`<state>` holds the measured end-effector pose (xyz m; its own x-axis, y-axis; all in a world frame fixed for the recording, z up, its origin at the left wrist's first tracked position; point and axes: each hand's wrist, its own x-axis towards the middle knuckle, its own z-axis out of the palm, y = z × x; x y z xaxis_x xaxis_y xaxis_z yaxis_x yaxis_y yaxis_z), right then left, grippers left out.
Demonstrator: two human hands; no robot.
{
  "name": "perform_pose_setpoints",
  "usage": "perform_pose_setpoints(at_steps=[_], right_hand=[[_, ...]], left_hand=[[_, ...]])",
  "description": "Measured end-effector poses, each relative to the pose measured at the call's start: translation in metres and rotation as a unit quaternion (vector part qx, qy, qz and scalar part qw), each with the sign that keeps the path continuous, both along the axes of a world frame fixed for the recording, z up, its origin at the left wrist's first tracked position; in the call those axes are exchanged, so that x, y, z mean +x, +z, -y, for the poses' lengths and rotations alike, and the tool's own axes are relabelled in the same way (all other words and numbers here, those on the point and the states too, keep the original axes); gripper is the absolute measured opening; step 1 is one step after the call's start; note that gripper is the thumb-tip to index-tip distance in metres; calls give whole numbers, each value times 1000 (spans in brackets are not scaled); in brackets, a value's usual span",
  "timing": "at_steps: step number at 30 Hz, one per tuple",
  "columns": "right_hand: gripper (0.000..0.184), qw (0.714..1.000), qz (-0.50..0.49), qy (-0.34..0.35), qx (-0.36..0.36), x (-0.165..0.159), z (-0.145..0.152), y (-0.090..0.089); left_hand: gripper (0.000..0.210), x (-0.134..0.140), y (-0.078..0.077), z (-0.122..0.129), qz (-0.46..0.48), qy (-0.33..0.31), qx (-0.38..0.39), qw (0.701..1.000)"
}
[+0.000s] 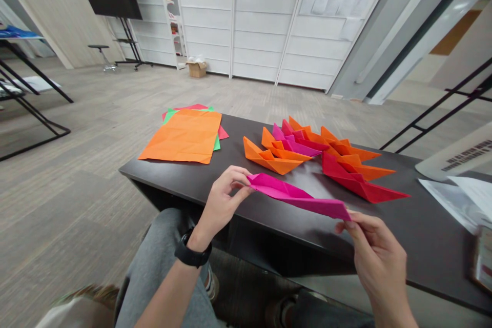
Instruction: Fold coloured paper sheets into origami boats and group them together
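A magenta paper boat point(298, 196), long and narrow, is stretched between my two hands just above the front edge of the dark table point(177, 177). My left hand point(227, 195) pinches its left tip between thumb and fingers. At the opposite tip, my right hand point(371, 241) grips the paper the same way. Beyond it on the table stand several folded paper boats: an orange one point(272, 159) nearest my left hand, a red one point(363, 179) farther right, and a magenta one point(295, 143) among others behind.
A stack of paper sheets, orange sheet point(184, 136) on top with green and red ones beneath, lies at the table's left end. White papers point(457, 200) and a partly cut-off object point(483, 261) lie at the right. My knees are under the front edge.
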<state>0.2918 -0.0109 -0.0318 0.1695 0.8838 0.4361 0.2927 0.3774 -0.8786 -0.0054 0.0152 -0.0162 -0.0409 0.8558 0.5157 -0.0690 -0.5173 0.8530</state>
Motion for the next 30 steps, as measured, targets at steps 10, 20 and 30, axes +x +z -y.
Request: perform_pose_setpoints(at_steps=[10,20,30], right_hand=[[3,1000,-5,3,24,-4,1,4],[18,999,28,-34,4,-6,-3,1],[36,999,-43,-24,4,-17,-5,10]], left_hand=[[8,-7,-2,1,-74,-17,-56,996],[9,-9,-2,-3,-71,11,-34,997],[4,0,-2,-5,28,38,-79,996]])
